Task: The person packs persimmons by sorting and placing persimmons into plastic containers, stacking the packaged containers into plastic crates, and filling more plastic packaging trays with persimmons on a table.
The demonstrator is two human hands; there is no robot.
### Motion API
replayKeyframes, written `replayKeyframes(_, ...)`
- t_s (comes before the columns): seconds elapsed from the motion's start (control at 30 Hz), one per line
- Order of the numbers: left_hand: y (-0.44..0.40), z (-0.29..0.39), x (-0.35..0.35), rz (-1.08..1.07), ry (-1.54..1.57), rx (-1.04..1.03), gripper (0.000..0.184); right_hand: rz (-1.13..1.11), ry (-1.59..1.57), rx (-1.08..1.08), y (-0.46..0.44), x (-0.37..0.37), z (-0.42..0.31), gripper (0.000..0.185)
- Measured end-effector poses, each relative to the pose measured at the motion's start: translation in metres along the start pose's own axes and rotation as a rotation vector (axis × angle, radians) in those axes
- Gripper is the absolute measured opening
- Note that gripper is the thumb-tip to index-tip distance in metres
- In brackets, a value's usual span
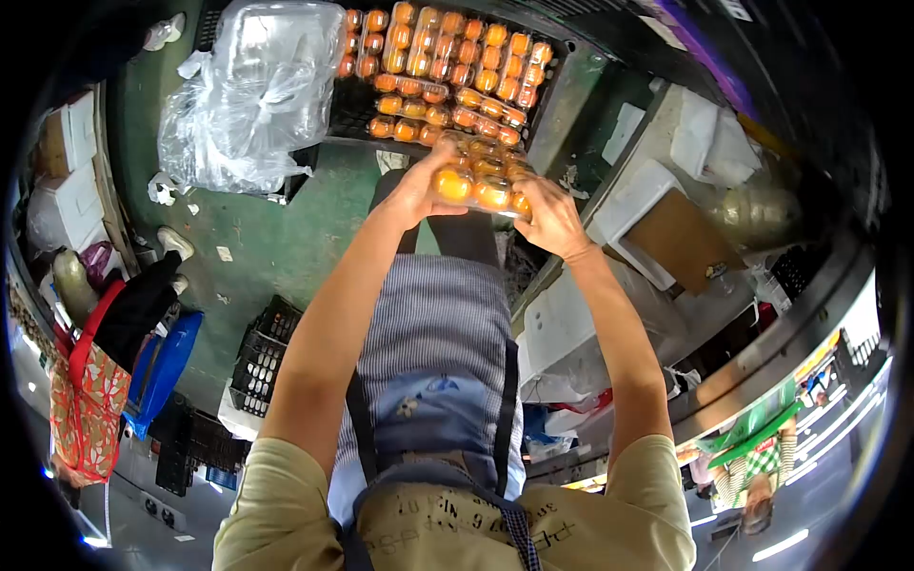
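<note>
Your grip is full: your left hand [419, 193] and right hand [549, 217] hold the clear box of orange fruit [487, 187] between them, by the black crate's [353, 112] near edge. Its longer side is unclear.

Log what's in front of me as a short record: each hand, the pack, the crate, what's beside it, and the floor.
Left hand: grip on left side of held pack
Right hand: grip on right side of held pack
Pack contents: round orange fruit, seen through clear plastic
Crate: black, holding rows of similar packs
Left of crate: clear plastic packaging
Floor: green, with pale scraps
</note>
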State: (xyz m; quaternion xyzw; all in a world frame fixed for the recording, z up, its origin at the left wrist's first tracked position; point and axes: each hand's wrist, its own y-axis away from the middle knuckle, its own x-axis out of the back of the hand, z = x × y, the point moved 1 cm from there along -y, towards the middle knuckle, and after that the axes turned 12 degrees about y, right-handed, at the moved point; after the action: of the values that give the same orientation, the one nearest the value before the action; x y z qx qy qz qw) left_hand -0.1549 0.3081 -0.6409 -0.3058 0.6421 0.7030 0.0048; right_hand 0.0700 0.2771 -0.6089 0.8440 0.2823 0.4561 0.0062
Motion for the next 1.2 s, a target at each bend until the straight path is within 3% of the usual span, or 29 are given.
replayKeyframes(0.17,-0.051,-0.009,0.027,0.078,-0.059,0.126,0.049,-0.013,-0.082,0.013,-0.010,-0.057,0.043,0.049)
replayKeyframes(0.4,-0.065,-0.005,0.008,0.149,-0.080,0.167,0.044,-0.047,-0.168,-0.107,-0.007,-0.053,0.056,0.046)
replayKeyframes(0.6,-0.081,-0.018,0.006,0.236,-0.161,0.174,0.039,-0.078,-0.138,-0.216,-0.010,-0.049,0.053,0.060)
replayKeyframes(0.7,-0.073,-0.034,-0.008,0.427,-0.261,0.124,0.042,-0.170,0.074,-0.145,-0.012,-0.043,0.038,0.068)
replayKeyframes(0.73,-0.068,-0.038,-0.008,0.389,-0.279,0.094,0.055,-0.158,0.051,-0.177,-0.010,-0.040,0.033,0.064)
replayKeyframes(0.83,-0.045,-0.032,-0.004,0.079,0.077,0.064,0.070,0.080,-0.115,-0.428,0.007,-0.044,0.024,0.060)
replayKeyframes(0.87,-0.032,-0.028,-0.018,0.141,0.047,-0.026,0.079,0.213,-0.207,-0.545,0.012,-0.047,0.020,0.055)
replayKeyframes(1.0,-0.050,-0.062,0.004,0.295,-0.365,-0.181,0.074,0.491,-0.984,-1.009,0.016,-0.046,-0.005,0.057)
replayKeyframes(1.1,-0.052,-0.075,0.009,0.303,-0.347,-0.078,0.071,0.698,-1.138,-1.137,0.015,-0.054,-0.016,0.055)
replayKeyframes(1.2,-0.064,-0.084,0.024,0.308,-0.395,-0.098,0.065,0.595,-0.872,-1.037,0.017,-0.061,-0.019,0.053)
